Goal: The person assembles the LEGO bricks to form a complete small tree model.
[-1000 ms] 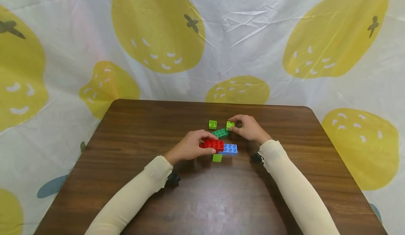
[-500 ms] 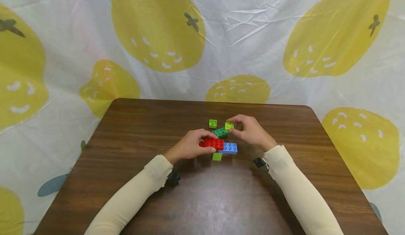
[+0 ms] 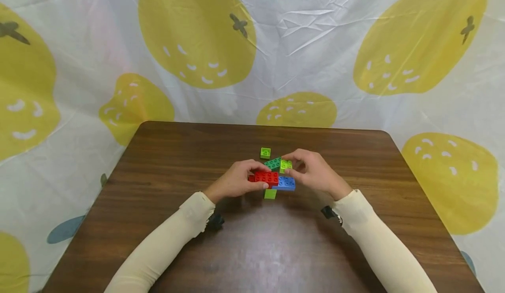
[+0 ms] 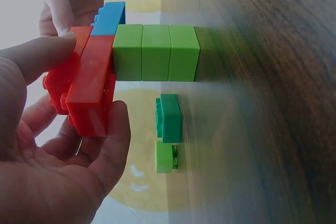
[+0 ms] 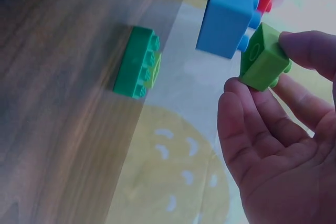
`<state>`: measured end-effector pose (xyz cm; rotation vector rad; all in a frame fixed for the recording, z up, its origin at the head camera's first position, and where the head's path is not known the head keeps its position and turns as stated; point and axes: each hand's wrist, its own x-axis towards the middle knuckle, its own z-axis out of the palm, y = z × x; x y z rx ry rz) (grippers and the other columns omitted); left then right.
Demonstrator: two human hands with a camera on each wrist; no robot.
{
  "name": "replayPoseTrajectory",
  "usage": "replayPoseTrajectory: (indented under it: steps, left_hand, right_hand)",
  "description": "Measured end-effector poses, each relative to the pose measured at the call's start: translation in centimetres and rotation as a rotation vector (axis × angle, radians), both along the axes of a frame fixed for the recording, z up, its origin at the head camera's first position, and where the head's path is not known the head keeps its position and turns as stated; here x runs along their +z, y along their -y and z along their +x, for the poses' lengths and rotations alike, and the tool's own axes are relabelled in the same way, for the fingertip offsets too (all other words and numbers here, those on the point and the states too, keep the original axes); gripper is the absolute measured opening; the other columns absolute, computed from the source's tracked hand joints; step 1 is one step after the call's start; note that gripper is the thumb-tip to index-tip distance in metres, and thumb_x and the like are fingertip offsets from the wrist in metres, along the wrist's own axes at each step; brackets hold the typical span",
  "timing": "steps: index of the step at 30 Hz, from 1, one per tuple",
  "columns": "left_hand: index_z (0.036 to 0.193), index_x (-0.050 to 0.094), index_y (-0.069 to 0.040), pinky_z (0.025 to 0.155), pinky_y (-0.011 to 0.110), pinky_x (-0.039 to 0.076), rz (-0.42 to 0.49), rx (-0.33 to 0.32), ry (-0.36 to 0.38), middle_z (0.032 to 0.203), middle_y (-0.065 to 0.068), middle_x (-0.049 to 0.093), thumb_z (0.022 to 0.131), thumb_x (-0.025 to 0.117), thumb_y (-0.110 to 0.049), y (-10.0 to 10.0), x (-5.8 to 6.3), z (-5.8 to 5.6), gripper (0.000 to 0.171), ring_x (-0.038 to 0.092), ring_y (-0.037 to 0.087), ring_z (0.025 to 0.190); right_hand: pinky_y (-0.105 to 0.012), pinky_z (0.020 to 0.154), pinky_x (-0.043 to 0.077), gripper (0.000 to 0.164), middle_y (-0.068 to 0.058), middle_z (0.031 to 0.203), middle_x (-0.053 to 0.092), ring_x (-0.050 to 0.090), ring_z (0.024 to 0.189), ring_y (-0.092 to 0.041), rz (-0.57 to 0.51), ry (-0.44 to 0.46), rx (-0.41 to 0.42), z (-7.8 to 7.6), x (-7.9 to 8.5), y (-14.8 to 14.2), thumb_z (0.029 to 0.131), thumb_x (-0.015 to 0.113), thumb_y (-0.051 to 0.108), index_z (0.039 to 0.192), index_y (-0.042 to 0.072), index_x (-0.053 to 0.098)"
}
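My left hand [image 3: 238,179] grips the red bricks [image 4: 92,72] of a toy-brick build, thumb on one side and fingers on the other. Beneath them, in the left wrist view, a column of lime green bricks [image 4: 156,52] runs down to the table. A blue brick [image 5: 226,14] juts out to the right of the red ones, its studs bare. My right hand [image 3: 315,172] pinches a small lime green brick [image 5: 263,59] between thumb and fingers. That brick is held close to the blue brick's studded top; whether they touch I cannot tell.
A dark green brick [image 3: 271,165] lies on the brown table [image 3: 189,148] behind the build. Farther back lies another small lime green brick [image 3: 265,153], hollow side up. A curtain printed with yellow fruit [image 3: 197,34] hangs beyond the table's far edge.
My right hand has brought the small lime green brick from the back right toward the blue brick. The left hand stays on the red bricks, nearly still.
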<state>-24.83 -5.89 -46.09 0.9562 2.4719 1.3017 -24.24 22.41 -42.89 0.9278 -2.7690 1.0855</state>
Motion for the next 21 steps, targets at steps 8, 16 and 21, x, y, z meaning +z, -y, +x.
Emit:
replayPoseTrajectory:
  steps: [8, 16, 21]
  left_hand:
    - [0.129, 0.073, -0.017, 0.092, 0.035, 0.057, -0.006, -0.004, -0.001, 0.12, 0.001, 0.072, 0.093, 0.083, -0.032, 0.0, -0.2, 0.0, 0.041, 0.064, 0.016, 0.106]
    - [0.129, 0.073, -0.016, 0.089, 0.031, 0.057, 0.001, -0.002, 0.009, 0.121, 0.001, 0.071, 0.093, 0.083, -0.029, -0.1, -0.1, 0.2, 0.04, 0.064, 0.016, 0.104]
    - [0.129, 0.073, -0.016, 0.086, 0.029, 0.057, 0.012, -0.001, 0.004, 0.119, 0.002, 0.071, 0.093, 0.084, -0.029, -0.1, -0.1, 0.2, 0.04, 0.064, 0.015, 0.103]
  right_hand:
    - [-0.038, 0.081, 0.064, 0.035, 0.0, 0.109, 0.073, 0.067, 0.09, -0.017, 0.002, -0.017, 0.039, 1.4, -0.4, 0.3, 0.092, 0.083, 0.015, 0.126, 0.008, 0.074]
    - [-0.043, 0.092, 0.062, 0.032, 0.0, 0.114, 0.074, 0.07, 0.099, -0.018, 0.014, -0.011, 0.039, 1.9, -1.1, 0.3, 0.092, 0.082, 0.016, 0.123, 0.011, 0.074]
    - [-0.039, 0.088, 0.064, 0.029, 0.0, 0.108, 0.074, 0.073, 0.098, -0.02, -0.049, 0.074, 0.055, 2.0, -1.6, 0.4, 0.096, 0.079, 0.016, 0.124, 0.013, 0.071]
